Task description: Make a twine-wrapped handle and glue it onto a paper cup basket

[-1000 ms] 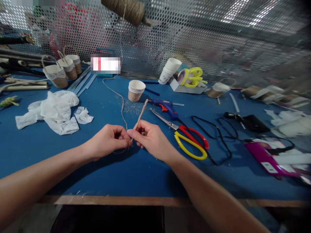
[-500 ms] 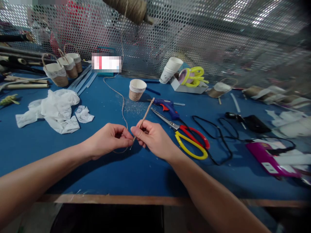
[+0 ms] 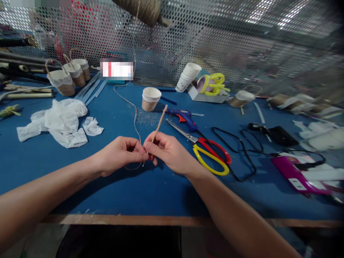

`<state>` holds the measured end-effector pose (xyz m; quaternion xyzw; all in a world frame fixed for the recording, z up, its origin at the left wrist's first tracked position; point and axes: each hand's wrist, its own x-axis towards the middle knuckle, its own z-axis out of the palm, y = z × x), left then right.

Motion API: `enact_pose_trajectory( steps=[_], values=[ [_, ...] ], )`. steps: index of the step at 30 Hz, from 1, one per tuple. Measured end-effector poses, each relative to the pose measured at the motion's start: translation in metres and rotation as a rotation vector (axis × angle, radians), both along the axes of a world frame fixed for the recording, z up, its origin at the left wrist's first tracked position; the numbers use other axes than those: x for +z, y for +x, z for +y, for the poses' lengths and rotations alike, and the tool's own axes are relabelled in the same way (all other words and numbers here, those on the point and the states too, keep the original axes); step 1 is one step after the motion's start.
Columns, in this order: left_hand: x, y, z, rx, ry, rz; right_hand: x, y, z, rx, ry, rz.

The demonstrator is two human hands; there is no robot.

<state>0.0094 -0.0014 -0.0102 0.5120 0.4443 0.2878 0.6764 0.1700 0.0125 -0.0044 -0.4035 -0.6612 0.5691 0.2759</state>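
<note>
My left hand (image 3: pixel 118 154) and my right hand (image 3: pixel 166 150) meet over the blue table (image 3: pixel 139 186), fingertips nearly touching. My right hand pinches a thin stick wrapped in twine (image 3: pixel 159 123) that points up and away. My left hand pinches the loose jute twine (image 3: pixel 133 107), which runs back across the table and up to a spool (image 3: pixel 145 10) on the mesh wall. A small loop of twine lies under my hands.
Red and yellow scissors (image 3: pixel 209 154) and a blue glue gun (image 3: pixel 185 118) lie just right of my hands. A lace-rimmed paper cup (image 3: pixel 151 98) stands behind. White lace fabric (image 3: pixel 57 122) lies left, small handled baskets (image 3: pixel 64 77) far left, black cable (image 3: pixel 242 150) and a purple item (image 3: pixel 295 175) right.
The stick's far tip has swung slightly between frames as my right fingers turned it. Both hands stayed in the same spot, and the fingertips drew a little closer together.
</note>
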Motion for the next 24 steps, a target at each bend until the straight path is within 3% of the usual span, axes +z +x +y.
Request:
enact_pose_trajectory(
  steps=[11, 24],
  values=[
    [0.0038, -0.0054, 0.0042, -0.101, 0.076, 0.083, 0.0026, 0.0026, 0.0019, 0.002, 0.004, -0.141],
    [0.0027, -0.0058, 0.0038, -0.091, 0.14, 0.136, 0.0029, 0.0002, -0.0001, -0.037, 0.019, -0.138]
  ],
)
